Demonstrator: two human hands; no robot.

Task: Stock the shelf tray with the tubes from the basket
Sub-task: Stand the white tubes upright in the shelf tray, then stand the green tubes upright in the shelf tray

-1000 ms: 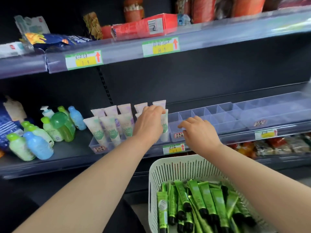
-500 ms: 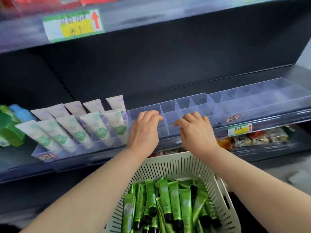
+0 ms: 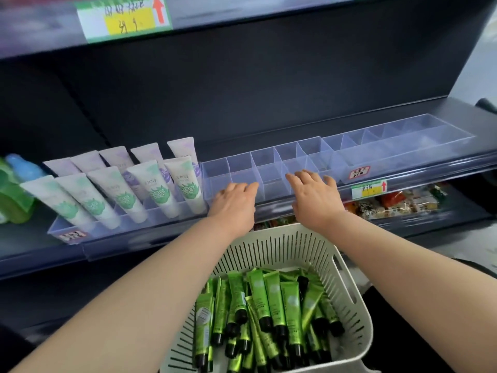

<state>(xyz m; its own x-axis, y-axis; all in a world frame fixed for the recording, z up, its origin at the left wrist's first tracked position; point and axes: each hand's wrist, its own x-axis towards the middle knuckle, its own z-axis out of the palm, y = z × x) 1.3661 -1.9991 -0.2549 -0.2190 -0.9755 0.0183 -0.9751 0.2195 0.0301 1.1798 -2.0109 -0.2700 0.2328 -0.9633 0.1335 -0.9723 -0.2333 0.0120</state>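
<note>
A: Hands?
B: Left hand [image 3: 234, 204] and right hand [image 3: 313, 196] were both released, fingers laid loosely over the front wall of the clear shelf tray [image 3: 243, 164], no tube in either.

A: Tray contents?
B: Its divided cells showed bare. It sat dead centre on the shelf, just at 12 o'clock of the hands.

A: Task tubes?
B: The green tubes [image 3: 271, 305], black caps, were all heaped in the white slotted basket [image 3: 282, 244] at 6 o'clock, below the shelf edge. There were pale round logos and one white back label; the print was too small to read.

A: Neighbours?
B: At 9 o'clock, white tubes [image 3: 157, 184] stood leaning in two rows in another clear tray, the front row with green leaf logos, the back row purple. The brand lettering was not legible. Coloured bottles [image 3: 16, 195] were at the far 9 o'clock edge.

A: Labels?
B: The price tag [image 3: 126, 18] at 11 o'clock was white and yellow, with a red up arrow and blurred handwriting. A red-bordered sticker [image 3: 359, 172] at 3 o'clock was on a second clear tray [image 3: 403, 146], with a small shelf tag [image 3: 368, 188] with a red arrow just below it; the writing on both was unreadable. Snack packets [image 3: 398, 203] lay on the lower shelf at 4 o'clock
</note>
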